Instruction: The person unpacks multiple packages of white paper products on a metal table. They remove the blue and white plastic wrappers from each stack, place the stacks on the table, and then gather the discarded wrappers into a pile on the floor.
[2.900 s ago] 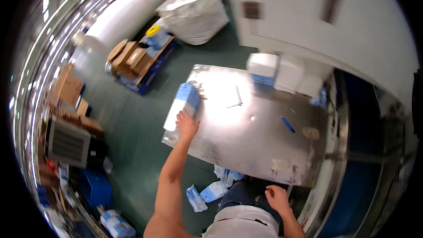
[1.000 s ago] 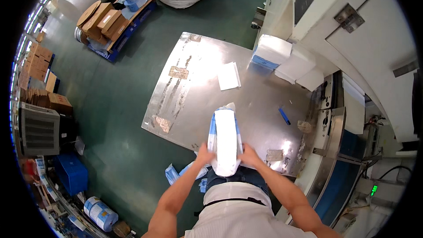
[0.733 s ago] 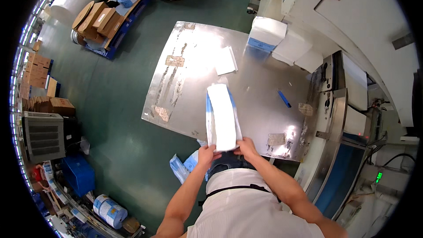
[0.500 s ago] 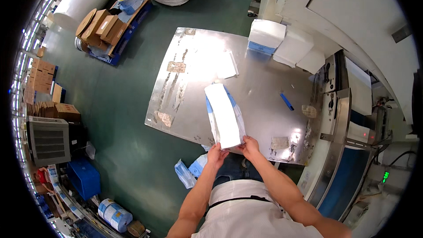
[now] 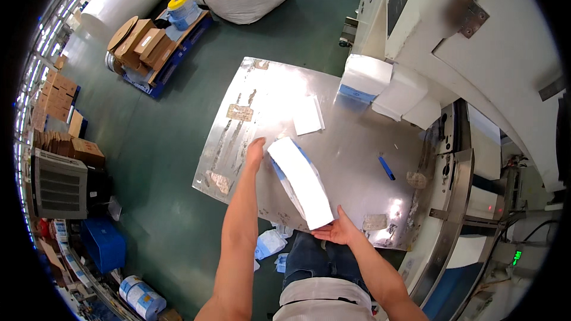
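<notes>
A long stack of white folded sheets (image 5: pixel 301 181), partly wrapped in blue-and-white plastic film, lies slanted over the near part of the metal table (image 5: pixel 351 160). At its near end is my right hand (image 5: pixel 338 230), fingers under the end and thumb raised along the side, holding it. My left hand (image 5: pixel 256 153) is off the stack, left of its far end, with fingers stretched forward and nothing visible in them. Beyond the stack a flat white sheet or thin pad (image 5: pixel 307 116) rests on the table. A blue pen-shaped tool (image 5: pixel 386 168) lies to the right.
White stacks (image 5: pixel 367 77), one with a blue band, stand at the table's far right corner beside a large machine (image 5: pixel 452 41). Crumpled blue-and-white film (image 5: pixel 270 244) lies on the floor at the near edge. A loaded pallet (image 5: pixel 169 56) is at the far left.
My left hand has let go of the stack's near end and moved forward and left. The stack has turned, its far end swinging left, while my right hand stays at the near end.
</notes>
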The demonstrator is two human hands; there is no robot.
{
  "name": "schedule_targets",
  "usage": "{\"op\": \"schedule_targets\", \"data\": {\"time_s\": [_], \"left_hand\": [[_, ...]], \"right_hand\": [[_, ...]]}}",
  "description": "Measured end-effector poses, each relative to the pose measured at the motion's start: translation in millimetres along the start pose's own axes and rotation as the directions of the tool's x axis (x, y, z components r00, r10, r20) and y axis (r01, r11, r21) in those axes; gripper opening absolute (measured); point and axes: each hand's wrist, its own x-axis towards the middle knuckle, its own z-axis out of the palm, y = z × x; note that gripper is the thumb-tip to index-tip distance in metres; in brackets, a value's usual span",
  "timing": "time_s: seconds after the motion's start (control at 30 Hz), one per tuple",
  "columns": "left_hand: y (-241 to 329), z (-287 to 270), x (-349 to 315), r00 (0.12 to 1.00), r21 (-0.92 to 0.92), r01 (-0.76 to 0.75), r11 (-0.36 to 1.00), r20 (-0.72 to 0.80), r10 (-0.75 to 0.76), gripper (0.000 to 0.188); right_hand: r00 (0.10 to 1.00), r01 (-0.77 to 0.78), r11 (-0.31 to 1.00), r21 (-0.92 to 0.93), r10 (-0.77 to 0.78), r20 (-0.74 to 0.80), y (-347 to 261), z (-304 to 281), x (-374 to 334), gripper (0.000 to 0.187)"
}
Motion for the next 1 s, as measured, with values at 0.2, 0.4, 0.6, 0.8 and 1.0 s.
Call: {"op": "schedule_targets", "data": {"time_s": [0.2, 0.4, 0.6, 0.8, 1.0], "left_hand": [[25, 19, 44, 0.875, 0.22, 0.075, 0.973, 0.453, -0.17, 0.035], [-20, 15, 86, 0.989, 0.431, -0.14, 0.891, 0.019, 0.146, 0.043], [45, 31, -8, 0.936, 0.644, -0.316, 0.697, 0.331, 0.118, 0.053], [-90, -63, -118, 0.933, 0.015, -0.299, 0.954, 0.212, 0.29, 0.039], [-164, -37, -185, 0.98, 0.129, -0.167, 0.977, 0.129, 0.151, 0.047]], "right_hand": [[0.995, 0.097, 0.995, -0.036, -0.096, 0.023, -7, 48, -19, 0.07], [0.997, 0.077, 0.994, -0.083, -0.078, -0.014, -2, 63, -23, 0.064], [0.999, -0.004, 1.0, 0.004, 0.004, 0.046, 4, 35, 2, 0.069], [0.665, 0.349, 0.552, -0.758, -0.715, -0.215, 26, 6, -29, 0.056], [0.578, 0.076, 0.12, -0.99, -0.814, -0.054, 10, -21, -33, 0.057]]}}
